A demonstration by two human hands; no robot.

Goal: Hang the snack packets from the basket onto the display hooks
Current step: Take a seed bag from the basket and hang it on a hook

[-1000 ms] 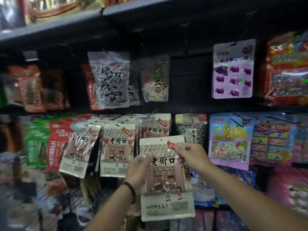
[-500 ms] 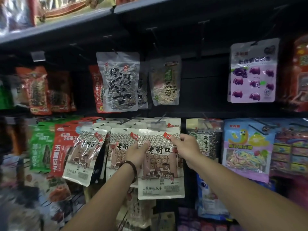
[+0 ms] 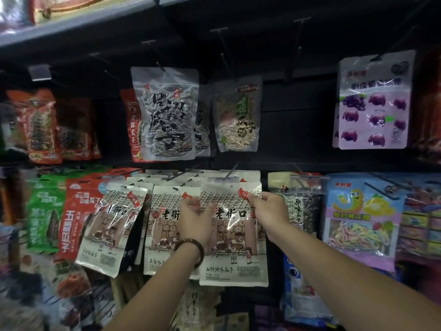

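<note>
I read 老街口 across the snack packet (image 3: 235, 235), with 山核桃味瓜子 printed low on it. My right grip (image 3: 268, 212) pinches its top right corner by the red tag. My left grip (image 3: 194, 219), fingers curled, holds its upper left edge and partly covers the neighbouring packet (image 3: 162, 232) of the same brand. The snack packet's top sits level with the hung row, just under a display hook (image 3: 232, 169); whether it is threaded I cannot tell. A dark packet (image 3: 303, 206) marked 原味瓜子 hangs just right.
</note>
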